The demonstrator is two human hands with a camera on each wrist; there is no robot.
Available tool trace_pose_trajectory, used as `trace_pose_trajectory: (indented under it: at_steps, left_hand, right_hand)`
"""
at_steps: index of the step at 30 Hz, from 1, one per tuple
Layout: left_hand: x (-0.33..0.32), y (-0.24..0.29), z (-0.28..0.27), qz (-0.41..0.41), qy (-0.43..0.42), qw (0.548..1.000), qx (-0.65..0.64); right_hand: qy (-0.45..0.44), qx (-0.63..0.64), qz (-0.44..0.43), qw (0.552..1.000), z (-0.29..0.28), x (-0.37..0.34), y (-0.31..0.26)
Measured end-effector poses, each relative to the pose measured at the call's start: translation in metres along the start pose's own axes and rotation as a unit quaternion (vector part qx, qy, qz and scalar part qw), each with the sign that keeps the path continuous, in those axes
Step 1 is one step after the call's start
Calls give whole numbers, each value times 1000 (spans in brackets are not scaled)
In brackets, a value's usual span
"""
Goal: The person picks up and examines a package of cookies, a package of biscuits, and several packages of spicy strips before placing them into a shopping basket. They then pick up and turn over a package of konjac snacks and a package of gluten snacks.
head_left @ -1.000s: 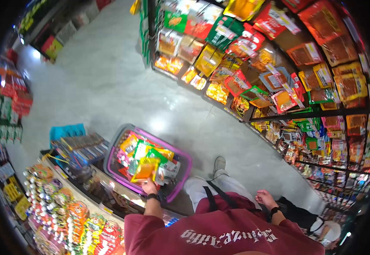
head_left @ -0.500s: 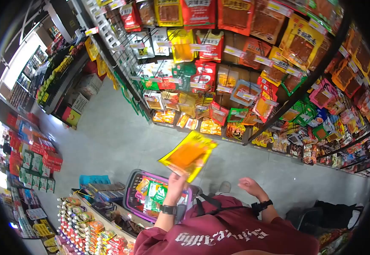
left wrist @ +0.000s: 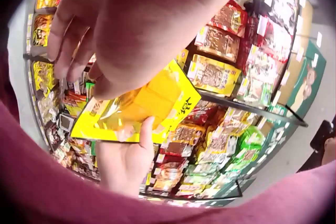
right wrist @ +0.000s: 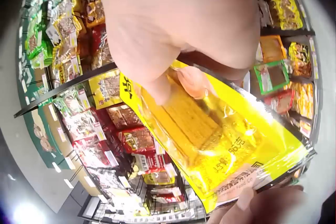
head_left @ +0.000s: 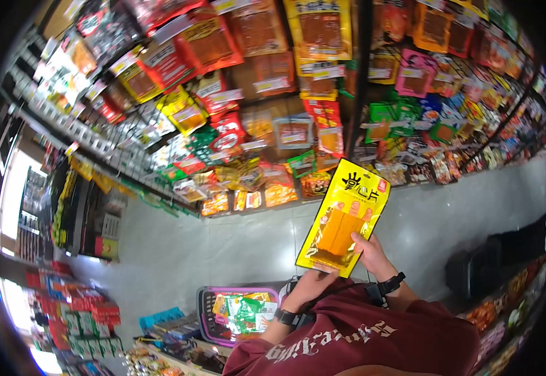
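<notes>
A yellow snack packet (head_left: 342, 219) with a clear window over flat orange slices is tilted in front of the torso. My right hand (head_left: 373, 257) grips its right side, thumb lying across the window in the right wrist view. The left hand (head_left: 310, 289) is at the packet's bottom edge. Seen from the right wrist, the left thumb (right wrist: 245, 199) presses on that edge, with fingers underneath. Below and to the left, a purple-rimmed shopping basket (head_left: 205, 321) holds several colourful packets, including a green one (head_left: 246, 315).
Racks of hanging snack packets (head_left: 263, 81) fill the far side, with a dark upright post (head_left: 362, 75) between sections. Grey floor (head_left: 235, 244) runs below them. A dark bag-like shape (head_left: 492, 263) is at the right. Stacked boxes (head_left: 88, 319) stand at the left.
The left hand has lifted the packet from over the basket to in front of the torso. My right hand, loose before, now grips it too. The head view has turned towards the racks.
</notes>
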State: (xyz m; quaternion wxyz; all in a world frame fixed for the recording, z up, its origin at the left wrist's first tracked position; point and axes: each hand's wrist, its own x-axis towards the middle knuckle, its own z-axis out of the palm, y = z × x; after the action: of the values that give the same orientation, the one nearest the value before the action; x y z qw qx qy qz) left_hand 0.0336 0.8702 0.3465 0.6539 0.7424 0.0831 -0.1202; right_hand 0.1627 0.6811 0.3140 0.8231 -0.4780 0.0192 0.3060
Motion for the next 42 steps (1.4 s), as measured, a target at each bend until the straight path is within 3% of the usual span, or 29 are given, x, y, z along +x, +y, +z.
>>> trace_pose_trajectory:
  at_steps: [1,4,6,8,10,12,13,16,20,21,23,26,32,38,42]
  left_hand:
    - [9,-1,-7,-74,-42,993,75]
    - [19,0,-13,-66,51,996,-29]
    - [32,-9,-16,-12,115,992,-42]
    - [33,-14,-17,3,209,977,-34]
    - [33,-12,-23,-10,210,977,-24]
    - [34,-17,-33,-17,188,982,-26]
    - [38,-38,-33,5,163,978,-132]
    - [35,-31,-62,-34,154,981,-112]
    - [38,-56,-134,-36,160,981,-100]
    - [38,-65,-155,-84,154,983,-62]
    - [34,-68,-185,-54,187,976,-96]
    - [28,-71,-227,-45,228,967,-101]
    - [7,-75,-275,-2,344,924,-170]
    - [6,-68,-315,-23,391,893,-222]
    - [28,-67,-359,-15,432,878,-204]
  right_hand:
    - [17,-3,-7,1000,-9,-3,-2]
    - [57,-21,-27,998,-23,0,-18]
    - [81,-40,-21,996,-22,2,-28]
    - [48,-129,8,990,-30,9,-28]
    - [-6,-198,13,980,-29,18,-25]
    - [-80,-248,-10,965,-5,30,-24]
    - [-114,-258,12,959,7,37,-25]
    - [-176,-326,43,928,45,65,-9]
    - [-186,-331,34,924,110,104,6]
    - [-189,-338,23,922,127,116,11]
    - [-193,-347,4,918,155,135,26]
    - [-220,-414,42,882,194,169,36]
    - [-276,-393,44,876,263,216,62]
    - [-326,-373,80,865,308,266,80]
    - [-315,-363,48,876,342,314,92]
